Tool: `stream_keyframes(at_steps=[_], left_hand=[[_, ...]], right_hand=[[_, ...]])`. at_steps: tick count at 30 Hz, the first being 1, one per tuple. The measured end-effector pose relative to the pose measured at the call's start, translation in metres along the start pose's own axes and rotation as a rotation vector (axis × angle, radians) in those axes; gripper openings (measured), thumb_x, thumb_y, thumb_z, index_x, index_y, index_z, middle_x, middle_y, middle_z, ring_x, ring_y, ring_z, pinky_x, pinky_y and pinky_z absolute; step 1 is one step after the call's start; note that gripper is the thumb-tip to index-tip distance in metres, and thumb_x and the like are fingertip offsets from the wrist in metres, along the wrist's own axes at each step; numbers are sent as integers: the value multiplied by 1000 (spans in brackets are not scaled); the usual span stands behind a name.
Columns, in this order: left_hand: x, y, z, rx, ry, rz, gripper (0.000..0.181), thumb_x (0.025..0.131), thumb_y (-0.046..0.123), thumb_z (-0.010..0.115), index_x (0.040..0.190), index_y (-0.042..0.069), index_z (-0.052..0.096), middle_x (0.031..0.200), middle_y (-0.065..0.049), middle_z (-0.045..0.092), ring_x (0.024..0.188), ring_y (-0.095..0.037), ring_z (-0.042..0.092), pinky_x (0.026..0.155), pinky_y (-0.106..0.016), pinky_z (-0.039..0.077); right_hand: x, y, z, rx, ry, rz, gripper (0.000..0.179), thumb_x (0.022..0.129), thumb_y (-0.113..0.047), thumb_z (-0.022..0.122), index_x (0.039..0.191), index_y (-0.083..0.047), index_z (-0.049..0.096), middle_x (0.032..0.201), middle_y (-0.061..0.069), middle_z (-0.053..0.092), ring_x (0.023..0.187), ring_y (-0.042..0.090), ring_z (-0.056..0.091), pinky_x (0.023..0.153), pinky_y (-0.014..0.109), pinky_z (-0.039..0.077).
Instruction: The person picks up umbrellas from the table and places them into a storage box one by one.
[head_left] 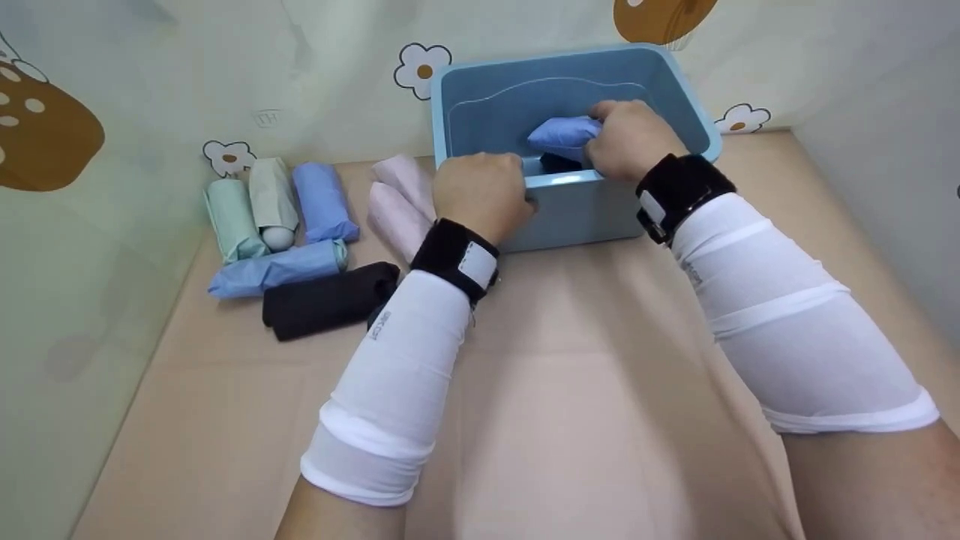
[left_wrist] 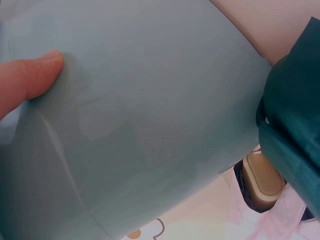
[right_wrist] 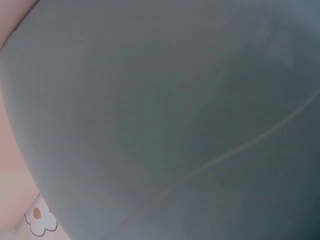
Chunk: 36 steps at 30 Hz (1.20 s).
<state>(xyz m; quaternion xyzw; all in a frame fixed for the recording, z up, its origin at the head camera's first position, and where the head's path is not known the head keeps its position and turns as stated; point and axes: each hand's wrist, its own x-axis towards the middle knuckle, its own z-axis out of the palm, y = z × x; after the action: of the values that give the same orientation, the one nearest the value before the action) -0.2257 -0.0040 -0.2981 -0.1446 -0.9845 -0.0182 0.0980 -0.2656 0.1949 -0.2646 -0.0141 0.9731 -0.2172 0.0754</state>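
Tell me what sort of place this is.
Probably an indoor corner set up as a work surface, perhaps in a home: a wall printed with cartoon flowers stands behind a spread peach cloth. The blue bin and rolled fabric bundles hint at storage.

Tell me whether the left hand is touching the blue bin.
Touching: the head view shows the left hand gripping the blue bin, fingers curled over its near rim.

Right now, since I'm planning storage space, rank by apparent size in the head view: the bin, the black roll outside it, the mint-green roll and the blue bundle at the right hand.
1. Bin
2. Black roll
3. Mint-green roll
4. Blue bundle, by its visible part; the right hand may hide some.
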Motion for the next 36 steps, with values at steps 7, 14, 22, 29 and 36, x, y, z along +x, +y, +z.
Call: stream_keyframes(at_steps=[7, 14, 22, 29, 36], left_hand=[[0, 0, 0, 3, -3, 4, 30, 88, 46, 74, 91, 17, 75, 83, -1, 75, 80, -25, 72, 69, -45, 57], [1, -1, 0, 7, -12, 6, 27, 89, 44, 72, 91, 18, 75, 88, -2, 77, 83, -25, 73, 70, -46, 57], [1, 0, 1, 2, -10, -1, 30, 89, 45, 72, 95, 16, 77, 88, -2, 77, 82, -26, 73, 71, -47, 57], [-2, 0, 1, -5, 13, 3, 31, 88, 45, 73, 95, 15, 76, 85, -2, 76, 80, -27, 72, 69, -47, 57], [-3, 0, 1, 6, 5, 8, 31, 90, 47, 72, 96, 16, 76, 84, -2, 75, 78, -24, 71, 68, -45, 57]], right_hand=[[4, -1, -3, -31, -50, 3, 66, 100, -15, 48, 165, -9, 33, 163, 18, 45, 130, 39, 48, 114, 55, 41], [5, -2, -3, -43, -82, 10, 68, 101, -17, 51, 165, -9, 32, 166, 18, 41, 133, 39, 47, 117, 58, 38], [5, -3, -2, -48, -99, 20, 64, 102, -19, 50, 164, -9, 35, 165, 17, 43, 134, 40, 49, 116, 59, 40], [0, -4, 0, -47, -87, 29, 54, 108, -29, 51, 157, -7, 49, 155, 19, 55, 132, 40, 56, 111, 59, 46], [-2, -4, 2, -55, -53, 37, 43, 106, -35, 55, 133, -5, 71, 117, 14, 69, 103, 31, 60, 83, 42, 48]])
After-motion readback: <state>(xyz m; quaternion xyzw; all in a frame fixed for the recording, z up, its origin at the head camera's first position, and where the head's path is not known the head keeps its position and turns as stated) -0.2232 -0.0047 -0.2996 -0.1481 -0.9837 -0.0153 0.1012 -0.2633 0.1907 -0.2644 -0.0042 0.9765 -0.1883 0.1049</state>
